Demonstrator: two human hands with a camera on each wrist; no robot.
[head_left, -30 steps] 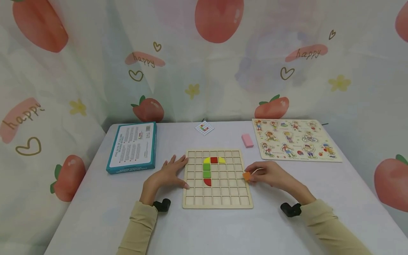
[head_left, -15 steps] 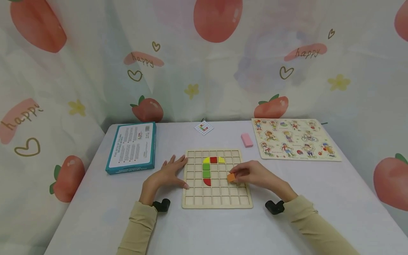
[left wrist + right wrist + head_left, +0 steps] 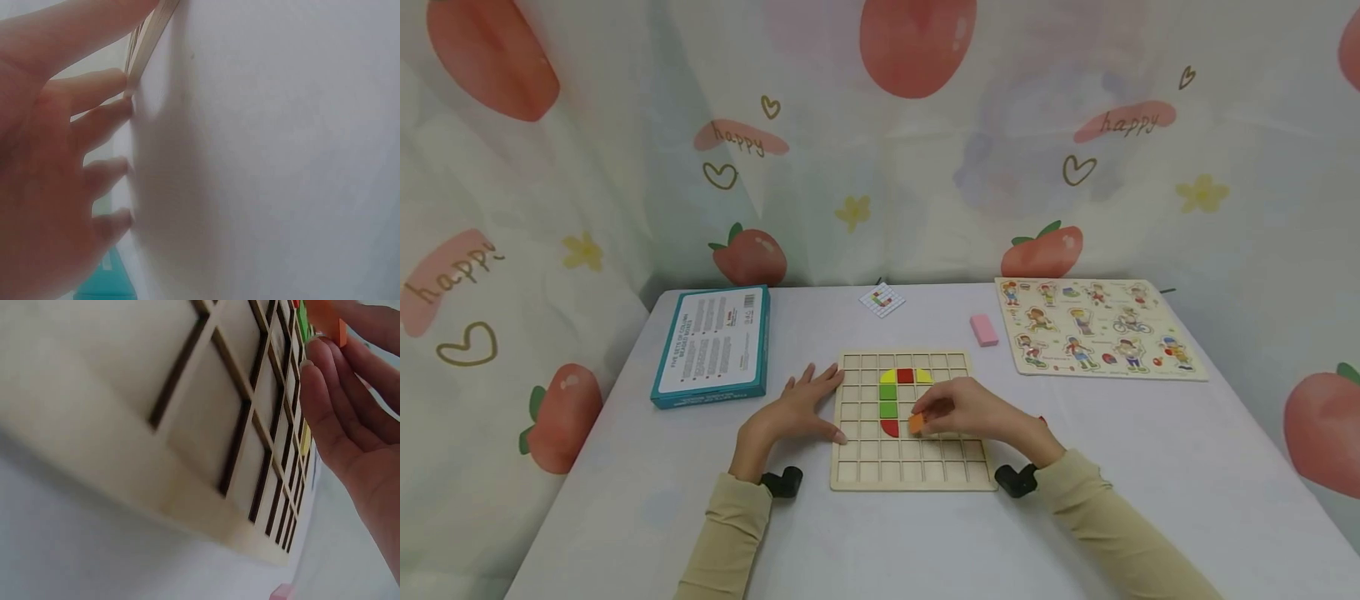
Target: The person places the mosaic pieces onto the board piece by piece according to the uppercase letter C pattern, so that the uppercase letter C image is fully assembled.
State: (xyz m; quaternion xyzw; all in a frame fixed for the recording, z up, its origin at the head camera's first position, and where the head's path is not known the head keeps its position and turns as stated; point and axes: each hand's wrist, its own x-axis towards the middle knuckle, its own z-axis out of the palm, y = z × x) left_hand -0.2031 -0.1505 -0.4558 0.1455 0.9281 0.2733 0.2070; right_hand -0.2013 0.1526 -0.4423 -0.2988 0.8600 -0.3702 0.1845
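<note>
A wooden grid board [image 3: 917, 475] lies on the white table, with yellow, red and green tiles set in some of its squares. My right hand [image 3: 966, 408] pinches an orange block [image 3: 916, 424] over the board, just right of the red quarter-round tile [image 3: 890, 428]. In the right wrist view the same orange block [image 3: 328, 319] shows between thumb and fingers, close over the grid. My left hand [image 3: 793, 414] is spread, its fingertips and thumb touching the board's left edge. The left wrist view shows those extended fingers [image 3: 103, 125] at the board's side.
Behind the board lie a small pattern card [image 3: 882, 300] and a pink block [image 3: 983, 330]. A teal-edged box [image 3: 711, 346] is at the back left, a picture puzzle board [image 3: 1097, 329] at the back right. A bit of red [image 3: 1042, 420] shows beside the right wrist.
My right hand has carried the orange block leftward from the board's right edge to beside the red quarter-round tile. The left hand has stayed in place.
</note>
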